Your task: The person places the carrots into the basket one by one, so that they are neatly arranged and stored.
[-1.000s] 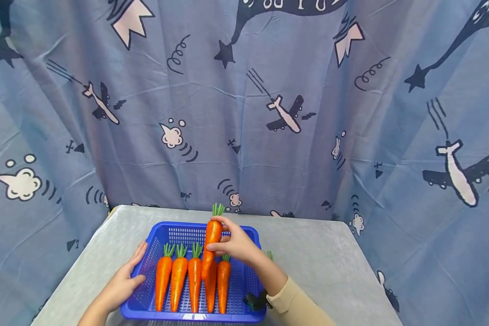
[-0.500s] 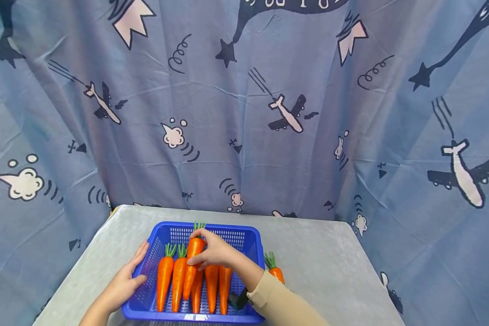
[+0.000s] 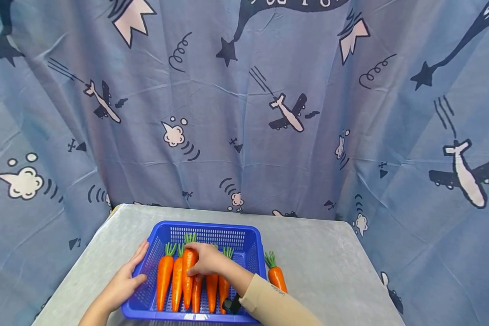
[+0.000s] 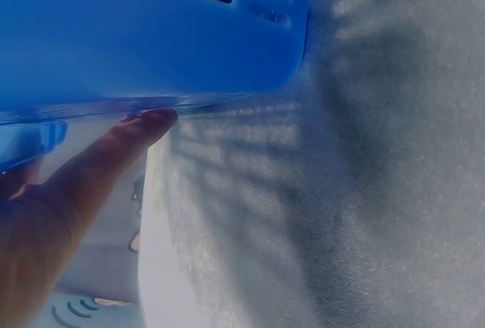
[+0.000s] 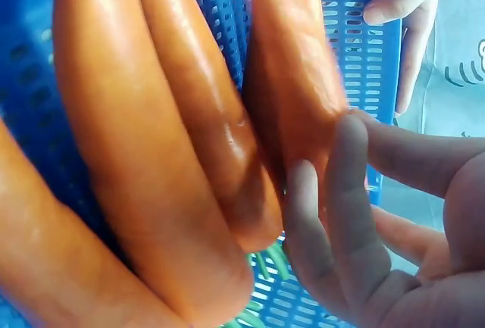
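carrot [image 3: 189, 271] is lying low in the frame's centre, inside the blue basket [image 3: 250, 244] among other carrots [image 3: 164, 280], with the right hand [image 3: 205, 260] pinching its upper end. the left hand [image 3: 124, 283] is resting flat, fingers relaxed, against the basket's left rim. another carrot [image 3: 276, 276] is lying on the grey table [image 3: 330, 267] just right of the basket.

Table [image 3: 330, 267] with basket [image 3: 205, 227], carrot [image 3: 277, 276]
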`<state>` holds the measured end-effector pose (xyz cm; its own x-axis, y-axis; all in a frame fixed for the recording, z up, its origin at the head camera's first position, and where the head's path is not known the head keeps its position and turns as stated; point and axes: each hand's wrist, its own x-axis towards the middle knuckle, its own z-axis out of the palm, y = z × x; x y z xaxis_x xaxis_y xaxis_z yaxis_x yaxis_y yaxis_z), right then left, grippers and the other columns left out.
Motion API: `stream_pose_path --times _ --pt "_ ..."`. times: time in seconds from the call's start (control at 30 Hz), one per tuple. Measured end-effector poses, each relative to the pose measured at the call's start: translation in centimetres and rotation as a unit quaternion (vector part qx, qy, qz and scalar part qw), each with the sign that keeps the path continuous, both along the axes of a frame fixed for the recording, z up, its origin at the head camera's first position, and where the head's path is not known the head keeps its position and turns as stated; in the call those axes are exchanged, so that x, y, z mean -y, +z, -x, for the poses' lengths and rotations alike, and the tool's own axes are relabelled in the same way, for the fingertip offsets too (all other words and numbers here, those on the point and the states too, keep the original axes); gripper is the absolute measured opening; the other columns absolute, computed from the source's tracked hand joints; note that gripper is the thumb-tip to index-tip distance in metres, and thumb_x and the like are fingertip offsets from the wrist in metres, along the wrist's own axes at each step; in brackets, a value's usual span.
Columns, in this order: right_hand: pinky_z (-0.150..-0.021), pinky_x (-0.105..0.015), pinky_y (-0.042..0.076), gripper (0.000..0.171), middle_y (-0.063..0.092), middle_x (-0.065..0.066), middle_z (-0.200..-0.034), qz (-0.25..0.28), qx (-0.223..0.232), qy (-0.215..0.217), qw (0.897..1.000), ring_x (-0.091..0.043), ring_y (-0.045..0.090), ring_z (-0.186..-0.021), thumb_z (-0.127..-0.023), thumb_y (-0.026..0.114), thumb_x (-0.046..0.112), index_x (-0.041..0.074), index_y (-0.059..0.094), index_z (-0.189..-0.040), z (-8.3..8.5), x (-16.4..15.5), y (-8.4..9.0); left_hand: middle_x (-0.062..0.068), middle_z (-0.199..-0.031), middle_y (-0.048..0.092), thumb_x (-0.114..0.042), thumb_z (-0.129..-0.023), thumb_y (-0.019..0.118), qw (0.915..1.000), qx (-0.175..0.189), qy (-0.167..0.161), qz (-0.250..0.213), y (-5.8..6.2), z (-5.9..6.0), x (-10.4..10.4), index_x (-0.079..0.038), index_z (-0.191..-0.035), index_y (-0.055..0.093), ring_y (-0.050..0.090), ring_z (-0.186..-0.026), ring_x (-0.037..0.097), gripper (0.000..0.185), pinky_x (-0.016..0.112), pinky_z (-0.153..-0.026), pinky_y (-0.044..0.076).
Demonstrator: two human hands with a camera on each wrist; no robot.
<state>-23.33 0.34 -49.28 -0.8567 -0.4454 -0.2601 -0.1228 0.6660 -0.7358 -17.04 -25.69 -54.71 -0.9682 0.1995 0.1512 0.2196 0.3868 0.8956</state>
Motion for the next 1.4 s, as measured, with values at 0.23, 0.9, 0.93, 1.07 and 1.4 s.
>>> stream_pose_path --times 0.23,0.9,0.93,1.07,1.4 --pt "-0.054 -0.037 0.059 0.076 0.060 -0.021 -0.134 0.006 -0.003 -0.010 1.000 -0.027 0.070 -0.059 -0.077 0.086 0.010 0.023 0.054 -0.145 -0.4 -1.1 1.7 0.026 -0.167 0.009 0.008 -0.083 0.056 0.9999 -0.008 -0.001 0.007 0.2 0.1 -0.1 -0.002 -0.159 0.023 0.007 -0.141 -0.013 0.084 -0.005 -0.100 0.013" --pt "-0.084 -0.046 0.059 0.060 0.063 -0.021 -0.131 0.152 -0.066 -0.082 0.983 -0.028 0.067 -0.105 -0.087 0.079 0.027 0.015 0.058 -0.142 -2.3 -14.3 5.1 0.028 -0.166 0.007 0.009 -0.082 0.056 0.9998 -0.013 -0.012 -0.004 0.1 0.0 0.1 -0.001 -0.159 0.023 0.008 -0.132 -0.025 0.085 -0.005 -0.100 0.012" --pt "-0.086 -0.047 0.059 0.060 0.063 -0.021 -0.132 0.154 -0.063 -0.097 0.981 -0.028 0.066 -0.106 -0.087 0.079 0.027 0.016 0.058 -0.142 -2.5 -15.0 5.1 0.029 -0.165 0.008 0.009 -0.082 0.057 0.9998 -0.018 -0.011 -0.003 0.1 -0.1 0.0 -0.001 -0.159 0.023 0.009 -0.132 -0.026 0.085 -0.005 -0.100 0.012" --pt "-0.086 -0.048 0.059 0.060 0.062 -0.019 -0.135 0.145 -0.066 -0.175 0.972 -0.029 0.065 -0.109 -0.087 0.079 0.026 0.018 0.057 -0.142 -2.9 -17.1 4.5 0.032 -0.164 0.010 0.011 -0.081 0.056 0.9993 -0.036 -0.006 -0.004 0.1 -0.3 -0.1 0.001 -0.158 0.024 0.010 -0.132 -0.028 0.084 -0.005 -0.100 0.012" --pt "-0.088 -0.047 0.058 0.065 0.062 -0.022 -0.133 0.109 -0.094 -0.275 0.951 -0.032 0.066 -0.109 -0.084 0.080 0.016 0.017 0.055 -0.145 -3.4 -24.3 -1.1 0.014 -0.168 0.014 0.013 -0.079 0.057 0.9973 -0.071 -0.015 -0.014 -0.5 -0.2 -0.5 0.005 -0.156 0.026 0.012 -0.136 -0.026 0.084 -0.004 -0.102 0.015"
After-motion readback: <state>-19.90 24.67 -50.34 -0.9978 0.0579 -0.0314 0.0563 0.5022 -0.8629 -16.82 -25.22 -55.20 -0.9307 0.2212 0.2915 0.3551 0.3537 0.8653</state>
